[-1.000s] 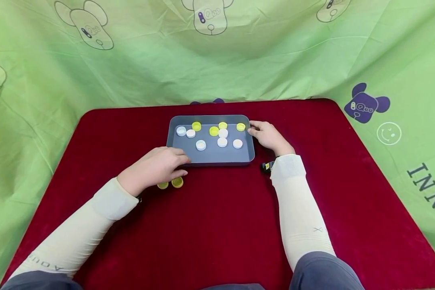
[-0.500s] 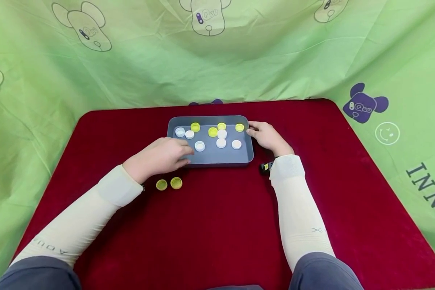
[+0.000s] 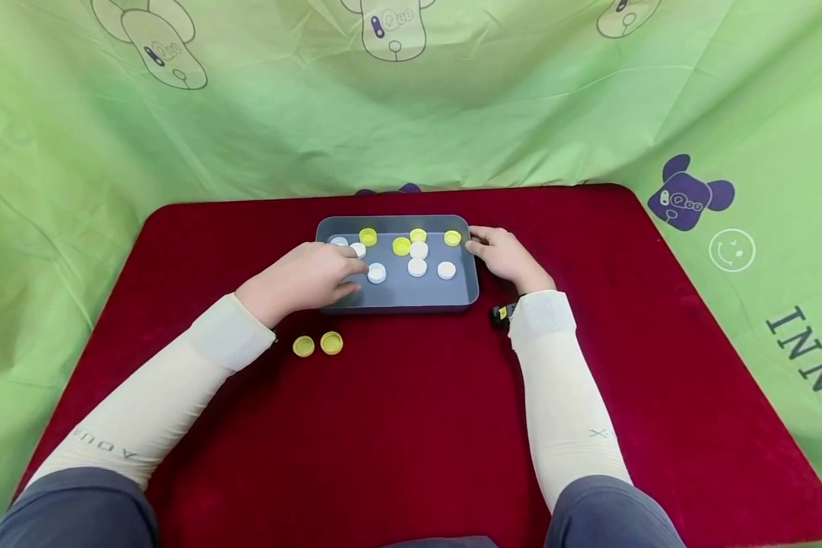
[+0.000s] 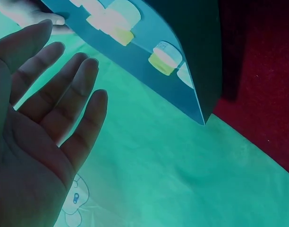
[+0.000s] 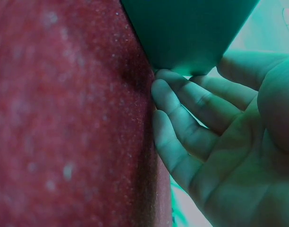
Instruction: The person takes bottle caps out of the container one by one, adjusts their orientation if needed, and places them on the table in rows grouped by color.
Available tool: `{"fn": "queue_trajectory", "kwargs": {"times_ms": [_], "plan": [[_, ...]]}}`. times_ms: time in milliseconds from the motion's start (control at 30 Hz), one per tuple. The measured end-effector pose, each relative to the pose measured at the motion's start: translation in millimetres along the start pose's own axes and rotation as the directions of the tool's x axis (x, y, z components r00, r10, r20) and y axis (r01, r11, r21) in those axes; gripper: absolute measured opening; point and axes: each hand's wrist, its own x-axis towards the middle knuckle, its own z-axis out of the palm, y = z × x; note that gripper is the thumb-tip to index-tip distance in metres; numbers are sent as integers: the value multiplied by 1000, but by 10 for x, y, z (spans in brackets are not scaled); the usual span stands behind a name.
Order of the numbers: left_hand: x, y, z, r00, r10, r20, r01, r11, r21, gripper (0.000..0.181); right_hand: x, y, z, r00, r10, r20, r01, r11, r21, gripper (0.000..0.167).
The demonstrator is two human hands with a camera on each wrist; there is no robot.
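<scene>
A shallow grey tray [image 3: 400,293] holds several white caps [image 3: 445,270] and yellow caps [image 3: 367,237]. The left hand [image 3: 303,280] is over the tray's left part, partly covering it and a white cap. In the left wrist view this hand [image 4: 50,118] has its fingers loosely spread and holds nothing, beside the tray [image 4: 199,52]. At the tray's right end is the right hand [image 3: 510,259], thumb at the rim. The right wrist view shows this hand [image 5: 225,137] with extended fingers touching the tray's outer wall [image 5: 187,35].
Two yellow caps, one [image 3: 304,346] left of the other [image 3: 332,342], lie on the red cloth [image 3: 411,426] in front of the tray's left end. A green printed curtain [image 3: 520,99] hangs behind and beside the table.
The left hand has moved up and slightly right from the tray's front-left corner to over its left part, uncovering the two yellow caps on the cloth. The right hand has stayed at the tray's end.
</scene>
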Motion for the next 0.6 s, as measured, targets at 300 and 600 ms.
{"fn": "queue_trajectory", "kwargs": {"times_ms": [300, 600], "plan": [[90, -79, -26, 1000, -19, 22, 19, 1000, 6, 14, -4, -5, -35, 1000, 9, -8, -9, 1000, 12, 51], [142, -130, 0, 998, -42, 55, 41, 999, 21, 14, -21, -9, -8, 1000, 5, -5, -5, 1000, 22, 50]]}}
